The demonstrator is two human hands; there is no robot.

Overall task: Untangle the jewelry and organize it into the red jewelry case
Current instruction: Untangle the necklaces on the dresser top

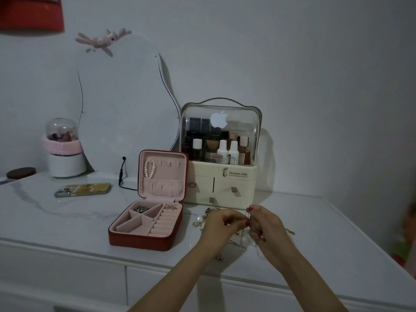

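Observation:
The red jewelry case (139, 240) lies open on the white dresser, its pink lid upright with a pearl bracelet (149, 169) hanging inside. A dark beaded piece (141, 208) and small gold pieces (171, 207) sit in its compartments. To the case's right, my left hand (221, 226) and my right hand (264, 225) meet above the table, both pinching a thin tangled chain (248, 233) whose loops hang below my fingers. Loose jewelry (202, 218) with a pearl lies behind my left hand, and a small gold piece (219, 257) lies near my left wrist.
A cream cosmetics organizer (221, 185) with bottles stands behind my hands. A phone (83, 189) lies left of the case, in front of a wavy mirror (126, 104) with a black cable (122, 174). A domed container (64, 149) stands at far left. The dresser's front edge runs below my forearms.

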